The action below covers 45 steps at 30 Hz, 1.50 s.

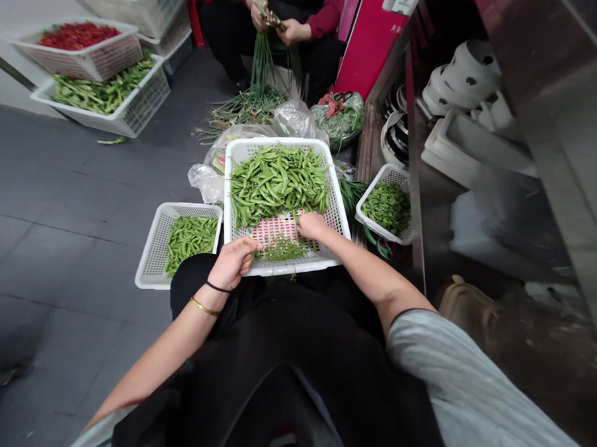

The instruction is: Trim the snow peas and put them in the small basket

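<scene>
A white plastic basket (337, 205) rests on my lap. A heap of green pea pods (281, 179) fills its far part, and a small pile of thin green trimmings (283, 249) lies near its front rim. My left hand (234, 261) is closed in a pinch over the front left rim, beside the trimmings; what its fingertips hold is too small to make out. Inside the basket my right hand (312, 225) is also closed, its fingertips just below the pods. A small green bit shows at those fingertips, its kind unclear. A smaller white basket (152, 246) with more pods (191, 241) stands left of my knee.
Opposite me a person's hands (276, 25) hold long green stalks (261, 65). Plastic bags (294, 120) lie beyond my basket. A basket of green leaves (387, 207) stands right, beside a metal shelf (418, 236). Stacked vegetable baskets (139, 102) stand far left on the grey floor (64, 198).
</scene>
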Motion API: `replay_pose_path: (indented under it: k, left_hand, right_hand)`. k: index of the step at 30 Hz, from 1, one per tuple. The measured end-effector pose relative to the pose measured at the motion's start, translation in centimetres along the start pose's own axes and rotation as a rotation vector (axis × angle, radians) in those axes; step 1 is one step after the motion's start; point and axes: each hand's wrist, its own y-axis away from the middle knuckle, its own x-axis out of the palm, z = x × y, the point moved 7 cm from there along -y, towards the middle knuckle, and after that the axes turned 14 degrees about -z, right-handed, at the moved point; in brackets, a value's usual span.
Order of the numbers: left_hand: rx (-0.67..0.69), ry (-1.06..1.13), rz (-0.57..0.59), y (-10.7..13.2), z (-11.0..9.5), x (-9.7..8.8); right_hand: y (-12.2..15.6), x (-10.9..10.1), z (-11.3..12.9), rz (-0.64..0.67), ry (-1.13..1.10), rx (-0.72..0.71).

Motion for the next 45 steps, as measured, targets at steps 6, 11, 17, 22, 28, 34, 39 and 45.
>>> replay_pose_path:
  k: [6,11,17,22,28,34,39,45]
  left_hand:
    - [-0.054,-0.035,0.05,-0.6,1.5,0.9]
    - [-0.062,-0.011,0.093,0.3,1.6,2.2]
    - [-0.044,-0.093,0.046,1.2,1.8,0.9]
    - [0.063,-0.238,-0.093,-0.4,2.5,1.2]
    - [0.18,-0.155,-0.047,-0.3,2.1,2.7]
    - [0.011,-0.06,0.14,1.6,2.6,3.3]
    - [-0.023,-0.158,0.376,3.3,2.7,3.8]
    - [-0.078,-0.167,0.444,3.6,2.2,3.3]
  right_hand:
    - [2.5,-0.6,-1.6,-0.082,-0.061,0.053]
    - [0.7,0.1,-1.4,-0.049,-0.08,0.144]
    - [0.0,-1.2,-1.2,-0.058,-0.11,0.148]
    - [4.9,-3.9,1.1,-0.118,-0.19,0.04]
    - [11.9,-6.3,5.9,-0.365,-0.464,-0.123]
    - [14.7,-7.9,8.2,-0.534,-0.832,-0.363]
    - [14.5,-7.5,6.5,-0.204,-1.288,-0.268]
    - [14.0,-9.3,0.1,-0.552,-1.19,0.036]
